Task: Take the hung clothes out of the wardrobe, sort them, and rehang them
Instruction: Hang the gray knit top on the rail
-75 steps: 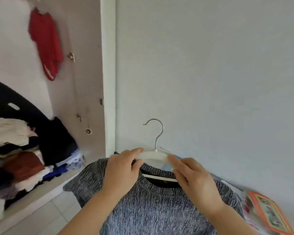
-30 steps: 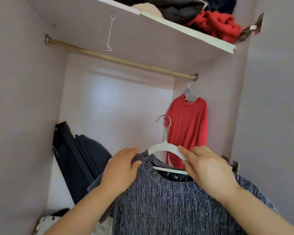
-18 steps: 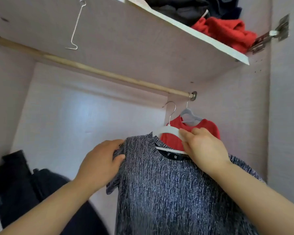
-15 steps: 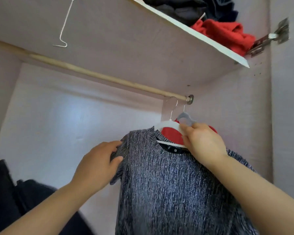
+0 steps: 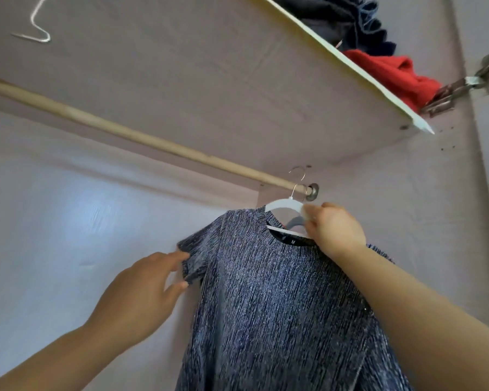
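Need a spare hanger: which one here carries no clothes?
The thin wire hanger at the upper left; the white hanger in the right hand carries the gray top.

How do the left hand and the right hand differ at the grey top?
The right hand grips the white hanger at the collar; the left hand touches the sleeve of the grey top with nearly straight fingers. The right hand is high, near the rod; the left hand is lower. Both are bare.

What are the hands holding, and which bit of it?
The right hand pinches the white hanger by its right arm. The left hand only touches the sleeve of the blue-grey top with straight fingers.
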Demonstrator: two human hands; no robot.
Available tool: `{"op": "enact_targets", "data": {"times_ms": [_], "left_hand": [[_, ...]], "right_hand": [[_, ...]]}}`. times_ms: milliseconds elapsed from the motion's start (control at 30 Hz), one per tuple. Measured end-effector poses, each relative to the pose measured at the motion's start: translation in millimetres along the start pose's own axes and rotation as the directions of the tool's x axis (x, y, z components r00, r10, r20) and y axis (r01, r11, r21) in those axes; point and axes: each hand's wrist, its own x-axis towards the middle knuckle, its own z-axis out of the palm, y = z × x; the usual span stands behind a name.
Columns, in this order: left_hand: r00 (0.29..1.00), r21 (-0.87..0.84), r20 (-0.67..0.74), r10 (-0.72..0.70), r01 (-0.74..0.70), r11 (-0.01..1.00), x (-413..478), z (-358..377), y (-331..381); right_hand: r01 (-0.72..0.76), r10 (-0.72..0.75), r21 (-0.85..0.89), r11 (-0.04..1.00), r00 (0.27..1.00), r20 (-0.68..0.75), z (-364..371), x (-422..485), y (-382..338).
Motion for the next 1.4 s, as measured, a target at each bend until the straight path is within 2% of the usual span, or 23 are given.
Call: {"op": "enact_targets", "data": {"times_ms": [133,300,533,700,800,933,1067,1167,1267,1400], "left_hand": [[1.000,0.014,-0.018,-0.005,0.006,1.000,10,13,-8],[1.000,0.026,-0.028,-0.009,0.010,1.000,21,29,-11],[0.999,0.011,0.015,-0.038,0.038,0.999,8,56,-18],[0.997,0.018,0.053,-0.062,0.061,0.998,-8,60,-29],[0.988,0.020,0.110,-0.106,0.104,0.994,-25,55,-39],[0.958,0.076,0.201,-0.205,0.193,0.978,-66,46,-55],[0.891,0.193,0.328,-0.314,0.263,0.945,-136,36,-74],[0.822,0.315,0.393,-0.413,0.301,0.900,-205,22,-89],[0.690,0.436,0.443,-0.573,0.392,0.810,-282,1,-103],[0.489,0.565,0.398,-0.776,0.535,0.628,-382,-38,-106]], "right_hand": [[0.024,-0.027,0.062,0.998,0.999,0.047,20,20,3],[0.059,-0.062,0.058,0.997,0.997,0.046,48,34,10],[0.134,-0.133,0.011,0.991,0.986,-0.097,84,22,23],[0.136,-0.160,-0.132,0.982,0.967,-0.197,87,9,14],[0.177,-0.185,-0.056,0.983,0.948,-0.258,91,-19,-7],[0.289,-0.274,0.085,0.954,0.950,-0.152,115,-82,-56],[0.354,-0.364,0.291,0.889,0.931,-0.020,143,-171,-129],[0.388,-0.466,0.440,0.810,0.881,0.080,160,-248,-185],[0.362,-0.556,0.601,0.713,0.814,0.169,172,-322,-234],[0.281,-0.683,0.771,0.572,0.684,0.257,177,-405,-288]]}}
